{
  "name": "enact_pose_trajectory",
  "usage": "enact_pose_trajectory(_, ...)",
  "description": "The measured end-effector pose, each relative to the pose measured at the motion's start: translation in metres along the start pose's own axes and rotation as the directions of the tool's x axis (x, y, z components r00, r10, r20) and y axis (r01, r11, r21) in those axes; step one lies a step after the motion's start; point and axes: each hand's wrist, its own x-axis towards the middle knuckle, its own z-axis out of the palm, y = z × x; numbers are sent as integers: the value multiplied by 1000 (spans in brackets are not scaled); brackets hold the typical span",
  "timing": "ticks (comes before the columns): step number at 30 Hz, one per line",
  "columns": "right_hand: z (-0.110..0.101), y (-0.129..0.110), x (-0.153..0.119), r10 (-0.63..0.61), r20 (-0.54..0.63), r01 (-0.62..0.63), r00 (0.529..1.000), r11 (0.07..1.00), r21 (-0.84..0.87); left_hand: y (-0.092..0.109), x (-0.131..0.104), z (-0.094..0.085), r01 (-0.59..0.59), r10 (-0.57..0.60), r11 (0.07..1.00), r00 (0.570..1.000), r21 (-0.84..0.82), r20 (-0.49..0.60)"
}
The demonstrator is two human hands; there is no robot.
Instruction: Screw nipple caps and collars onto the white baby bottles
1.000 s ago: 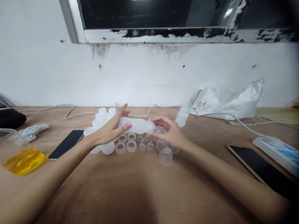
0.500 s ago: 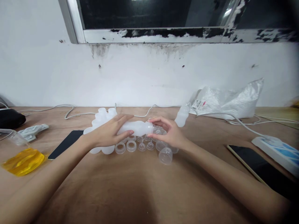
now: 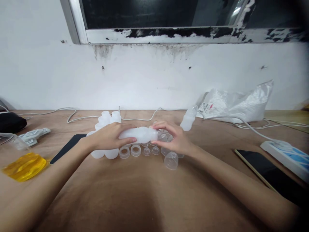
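Palm down, my left hand (image 3: 109, 136) grasps a sideways white bottle (image 3: 138, 134), hiding its base; my right hand's (image 3: 178, 138) curled fingers (image 3: 166, 125) pinch its neck, whose detail is unclear.

On the left side of the table (image 3: 111, 199) we see a black item (image 3: 12, 123), a clear container of yellow liquid (image 3: 25, 166) and a dark-screened phone (image 3: 67, 149). Over on the right we have a second phone (image 3: 265, 174) near a white-and-blue pack (image 3: 289, 158), and a crumpled white plastic bag (image 3: 238, 104) by the wall (image 3: 145, 77). Above, we face a dark window (image 3: 156, 13) whose pale frame (image 3: 101, 37) is peeling.
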Motion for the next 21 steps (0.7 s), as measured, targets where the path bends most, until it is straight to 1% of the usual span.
enact_pose_trajectory(1,0,-1,0,-12,1,12,1000,999,-33,-1,0,0,3,-2,1000,1000,-24,19)
enact_pose_trajectory(2,1,-1,-1,-14,-2,14,1000,998,-57,-1,0,0,-2,3,999,1000,-41,14)
enact_pose_trajectory(5,4,-1,-2,36,-30,-38,999,997,-63,-1,2,4,-25,23,999,997,-23,-68)
enact_pose_trajectory(7,6,2,-3,91,-46,-92,995,996,-8,0,3,9,-51,57,998,989,47,-138)
enact_pose_trajectory(10,11,6,-6,195,-52,-188,979,975,123,0,4,16,-108,155,973,960,204,-234)
enact_pose_trajectory(13,13,9,-7,281,-31,-267,959,937,224,-1,6,22,-138,252,925,920,354,-300)
enact_pose_trajectory(15,11,8,-5,300,-14,-289,954,928,237,-2,7,24,-138,292,896,899,421,-327)
enact_pose_trajectory(18,2,3,0,288,64,-295,956,940,170,-3,8,27,-128,302,887,887,443,-349)
enact_pose_trajectory(20,-9,-4,2,275,112,-282,955,958,55,-3,7,27,-99,267,903,892,419,-365)
enact_pose_trajectory(21,-15,-7,3,278,114,-277,954,961,-28,-2,5,27,-77,239,912,897,403,-371)
